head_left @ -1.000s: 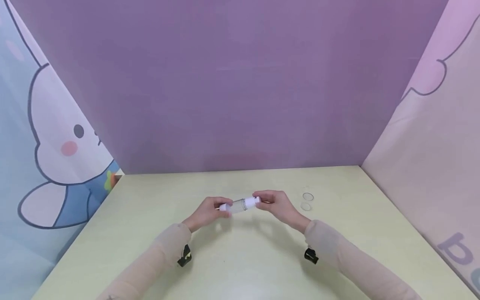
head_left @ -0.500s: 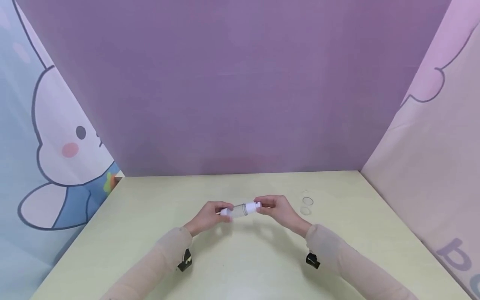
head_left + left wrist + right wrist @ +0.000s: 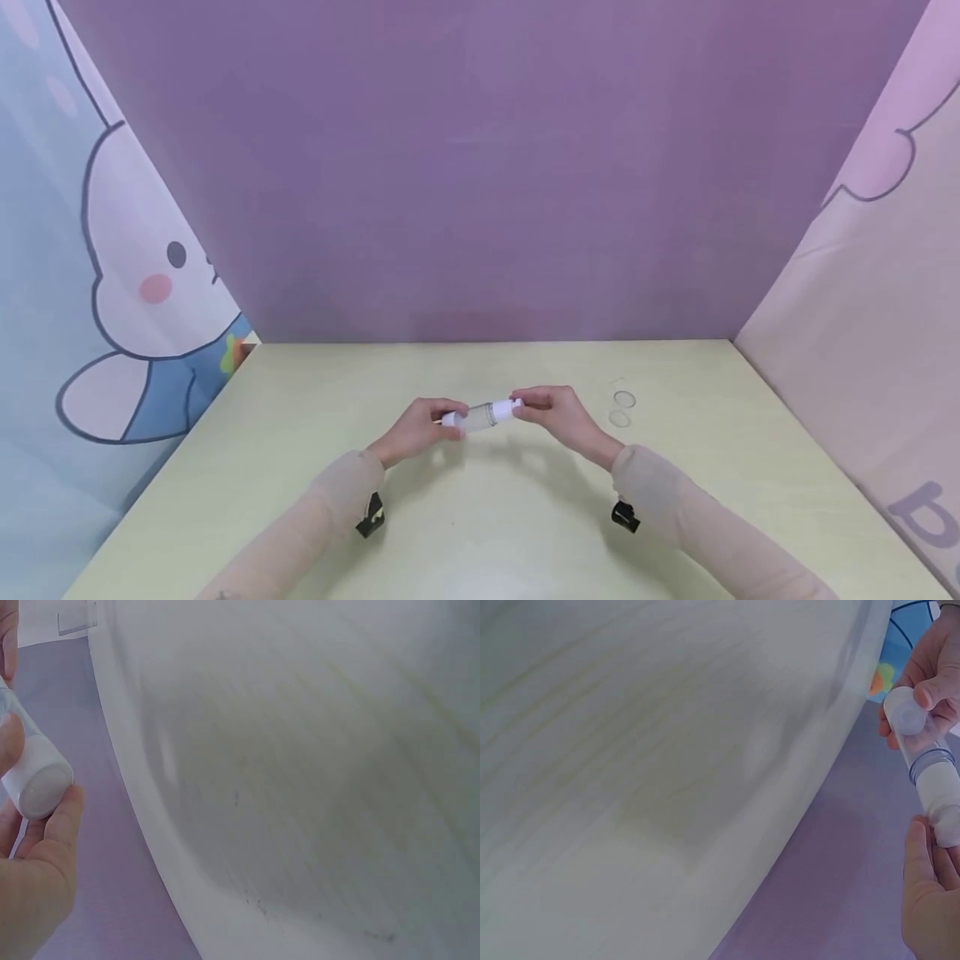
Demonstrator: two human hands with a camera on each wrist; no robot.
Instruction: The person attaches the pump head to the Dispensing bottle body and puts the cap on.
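Note:
A small clear bottle point(image 3: 477, 417) with white ends is held up above the table, lying nearly sideways with its right end slightly higher. My left hand point(image 3: 417, 431) grips its left white end between thumb and fingers. At the other end, my right hand point(image 3: 558, 417) pinches the white cap point(image 3: 505, 409). Thin dark bands point(image 3: 932, 761) circle the bottle beside the cap in the right wrist view. The left wrist view shows the round face of a white end point(image 3: 46, 791) resting against the fingers.
On the pale table point(image 3: 480, 533) to the right lie two thin rings, a darker one point(image 3: 625, 392) and a fainter one point(image 3: 619, 412). A faint thin strand lies just behind them. A purple panel point(image 3: 480, 167) rises at the back, with printed cloths at both sides.
Both hands keep their hold on the bottle, which stays in nearly the same place. The head view has shifted slightly.

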